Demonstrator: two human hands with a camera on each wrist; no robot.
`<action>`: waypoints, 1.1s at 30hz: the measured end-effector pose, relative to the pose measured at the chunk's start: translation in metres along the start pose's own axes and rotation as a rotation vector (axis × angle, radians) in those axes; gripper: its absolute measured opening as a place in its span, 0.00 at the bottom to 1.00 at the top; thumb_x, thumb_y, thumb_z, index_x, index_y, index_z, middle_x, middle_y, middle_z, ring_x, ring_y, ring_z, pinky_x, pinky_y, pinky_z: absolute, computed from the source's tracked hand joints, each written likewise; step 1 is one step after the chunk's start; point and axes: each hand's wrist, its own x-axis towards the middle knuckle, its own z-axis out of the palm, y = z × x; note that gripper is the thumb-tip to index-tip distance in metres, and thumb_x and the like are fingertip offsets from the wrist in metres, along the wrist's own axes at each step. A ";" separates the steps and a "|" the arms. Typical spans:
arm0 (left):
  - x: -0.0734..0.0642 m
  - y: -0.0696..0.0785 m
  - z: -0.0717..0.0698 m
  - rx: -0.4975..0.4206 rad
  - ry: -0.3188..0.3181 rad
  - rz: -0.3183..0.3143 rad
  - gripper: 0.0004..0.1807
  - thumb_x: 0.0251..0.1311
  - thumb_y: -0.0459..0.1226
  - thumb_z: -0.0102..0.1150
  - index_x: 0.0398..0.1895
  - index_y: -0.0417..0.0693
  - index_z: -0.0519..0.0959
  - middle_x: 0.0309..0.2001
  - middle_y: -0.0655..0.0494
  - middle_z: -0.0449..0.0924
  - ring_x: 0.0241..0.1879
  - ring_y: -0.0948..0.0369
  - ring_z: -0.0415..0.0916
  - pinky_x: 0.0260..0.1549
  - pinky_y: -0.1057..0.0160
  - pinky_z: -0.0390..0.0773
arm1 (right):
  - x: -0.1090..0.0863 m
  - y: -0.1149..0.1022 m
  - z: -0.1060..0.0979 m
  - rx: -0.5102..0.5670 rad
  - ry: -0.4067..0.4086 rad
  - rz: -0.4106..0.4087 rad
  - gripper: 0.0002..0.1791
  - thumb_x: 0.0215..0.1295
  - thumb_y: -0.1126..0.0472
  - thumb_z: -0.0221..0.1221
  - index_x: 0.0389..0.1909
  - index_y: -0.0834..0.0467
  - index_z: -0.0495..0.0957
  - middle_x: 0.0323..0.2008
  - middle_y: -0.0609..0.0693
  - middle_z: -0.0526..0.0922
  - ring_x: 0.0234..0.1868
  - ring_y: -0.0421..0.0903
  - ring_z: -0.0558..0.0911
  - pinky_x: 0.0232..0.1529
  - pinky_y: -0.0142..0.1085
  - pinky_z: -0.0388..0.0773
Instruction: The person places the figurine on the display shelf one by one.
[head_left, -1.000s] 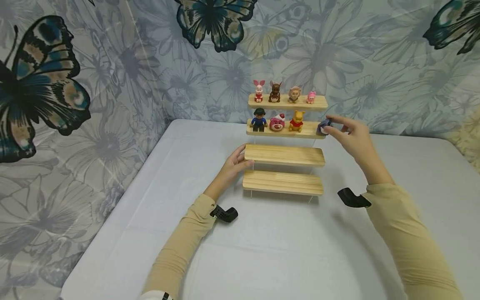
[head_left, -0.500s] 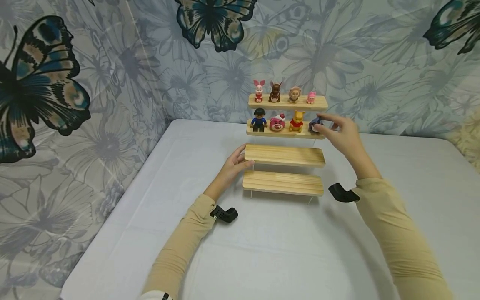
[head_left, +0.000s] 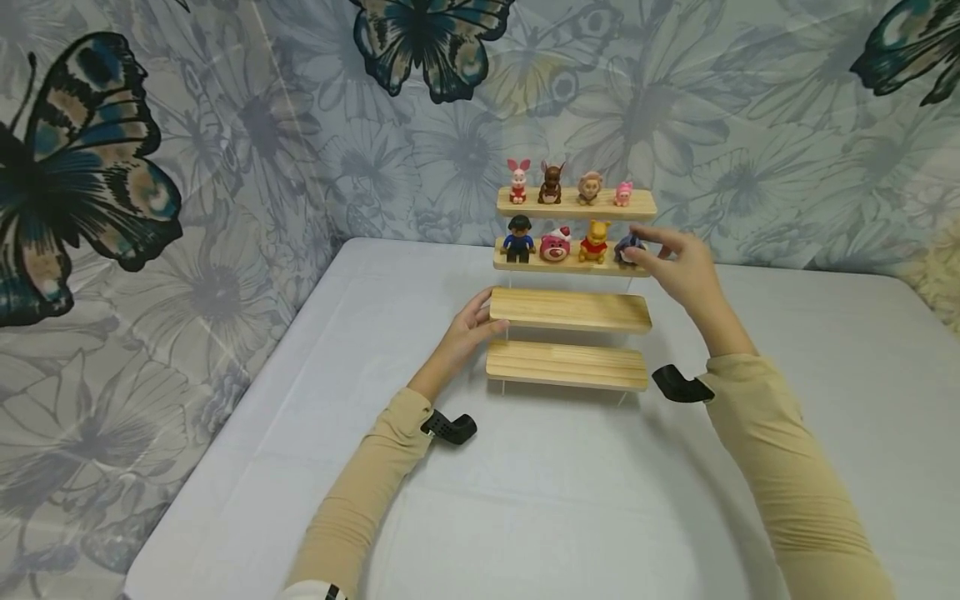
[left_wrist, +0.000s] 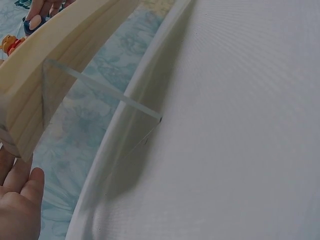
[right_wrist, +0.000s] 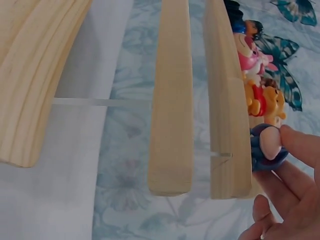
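My right hand [head_left: 686,265] pinches a small blue-purple donkey figurine [head_left: 628,247] between thumb and fingertips, at the right end of the second shelf from the top. In the right wrist view this figurine [right_wrist: 268,145] sits at the board's edge, beside the yellow bear in a red shirt [right_wrist: 265,100]. My left hand [head_left: 467,335] holds the left end of the tiered wooden display shelf [head_left: 570,310] at its third board, thumb toward the front. A black-haired figure in blue [head_left: 517,239] and a pink bear head [head_left: 555,245] share the second board.
On the top board [head_left: 576,208] stand a pink piglet [head_left: 517,182], a brown kangaroo [head_left: 551,183], a lion-like figurine [head_left: 589,188] and a small pink figurine [head_left: 623,194]. Clear supports join the boards. The white table [head_left: 525,492] meets a butterfly-patterned backdrop [head_left: 465,158].
The right hand has brought the donkey figurine leftward from beyond the second board's right end to beside the yellow bear. The left hand has kept its place on the shelf.
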 end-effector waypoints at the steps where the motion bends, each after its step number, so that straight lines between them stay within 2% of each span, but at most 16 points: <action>1: 0.000 0.001 0.000 0.000 -0.001 0.000 0.36 0.59 0.27 0.49 0.68 0.38 0.45 0.60 0.36 0.60 0.57 0.50 0.61 0.56 0.60 0.59 | 0.000 0.000 0.000 0.002 0.002 0.000 0.26 0.60 0.49 0.56 0.56 0.60 0.72 0.47 0.59 0.75 0.31 0.47 0.64 0.21 0.33 0.58; 8: -0.001 0.001 0.000 -0.011 0.003 0.005 0.35 0.60 0.26 0.49 0.68 0.37 0.45 0.60 0.36 0.60 0.57 0.50 0.61 0.56 0.62 0.59 | -0.001 0.000 0.001 0.006 -0.019 -0.006 0.27 0.60 0.50 0.56 0.57 0.60 0.70 0.41 0.58 0.74 0.29 0.46 0.63 0.18 0.31 0.57; 10: 0.000 -0.001 0.000 -0.012 -0.004 0.006 0.36 0.60 0.26 0.49 0.68 0.37 0.45 0.60 0.36 0.60 0.58 0.50 0.61 0.56 0.61 0.59 | -0.004 0.001 -0.001 0.005 -0.022 -0.011 0.28 0.61 0.50 0.56 0.59 0.59 0.69 0.45 0.57 0.74 0.27 0.44 0.64 0.17 0.31 0.57; 13: 0.004 -0.007 -0.002 -0.024 -0.015 0.007 0.35 0.60 0.26 0.48 0.68 0.38 0.45 0.60 0.36 0.60 0.58 0.49 0.61 0.56 0.61 0.59 | -0.010 0.006 -0.007 0.037 0.009 -0.011 0.28 0.60 0.50 0.56 0.60 0.58 0.68 0.51 0.55 0.74 0.30 0.39 0.66 0.22 0.31 0.60; 16: 0.010 -0.015 -0.005 -0.041 -0.018 0.012 0.35 0.60 0.26 0.48 0.68 0.40 0.46 0.60 0.37 0.60 0.57 0.50 0.62 0.56 0.62 0.59 | -0.013 0.029 -0.013 0.073 0.075 -0.027 0.26 0.60 0.49 0.57 0.58 0.56 0.70 0.54 0.53 0.73 0.36 0.39 0.69 0.31 0.35 0.64; 17: 0.011 -0.017 -0.007 -0.049 -0.016 0.012 0.35 0.60 0.26 0.49 0.69 0.41 0.47 0.60 0.37 0.61 0.57 0.50 0.62 0.55 0.62 0.60 | -0.012 0.045 -0.013 0.095 0.102 -0.023 0.25 0.59 0.50 0.58 0.56 0.55 0.72 0.53 0.51 0.74 0.38 0.39 0.70 0.34 0.36 0.65; 20: 0.015 -0.023 -0.009 -0.050 -0.003 0.013 0.36 0.59 0.27 0.51 0.69 0.44 0.48 0.59 0.39 0.62 0.56 0.52 0.64 0.55 0.62 0.61 | -0.008 0.090 -0.013 0.063 0.143 -0.001 0.22 0.58 0.46 0.58 0.53 0.47 0.75 0.52 0.44 0.74 0.42 0.38 0.72 0.37 0.35 0.67; 22: 0.015 -0.025 -0.011 -0.047 0.003 0.013 0.36 0.59 0.28 0.52 0.68 0.44 0.49 0.59 0.40 0.63 0.55 0.52 0.65 0.54 0.62 0.61 | -0.009 0.109 -0.013 0.064 0.142 0.020 0.22 0.57 0.46 0.58 0.53 0.46 0.75 0.53 0.44 0.73 0.45 0.40 0.72 0.40 0.37 0.68; 24: 0.014 -0.027 -0.012 -0.043 0.000 0.015 0.36 0.58 0.29 0.53 0.68 0.44 0.50 0.58 0.40 0.64 0.55 0.53 0.65 0.54 0.62 0.62 | -0.015 0.105 -0.015 0.031 0.131 0.023 0.23 0.58 0.45 0.56 0.54 0.49 0.74 0.55 0.47 0.71 0.49 0.45 0.71 0.44 0.42 0.69; 28: 0.012 -0.026 -0.018 -0.015 -0.007 0.008 0.36 0.57 0.31 0.55 0.68 0.45 0.52 0.58 0.44 0.66 0.54 0.54 0.66 0.54 0.60 0.62 | -0.029 0.071 -0.019 -0.043 0.084 -0.019 0.26 0.63 0.51 0.54 0.56 0.64 0.69 0.57 0.63 0.67 0.55 0.61 0.65 0.50 0.57 0.61; 31: 0.011 -0.022 -0.027 0.023 -0.025 -0.009 0.35 0.58 0.35 0.56 0.67 0.48 0.54 0.59 0.48 0.66 0.54 0.56 0.66 0.55 0.60 0.60 | -0.030 0.062 -0.016 -0.125 0.068 -0.057 0.26 0.65 0.54 0.51 0.57 0.70 0.66 0.57 0.68 0.64 0.59 0.65 0.58 0.56 0.57 0.52; 33: 0.009 -0.012 -0.032 0.070 -0.034 -0.017 0.32 0.62 0.37 0.52 0.67 0.47 0.54 0.60 0.46 0.63 0.57 0.55 0.63 0.56 0.59 0.58 | -0.027 0.064 -0.013 -0.160 0.060 -0.088 0.27 0.66 0.55 0.49 0.58 0.72 0.63 0.58 0.70 0.61 0.61 0.68 0.53 0.59 0.57 0.44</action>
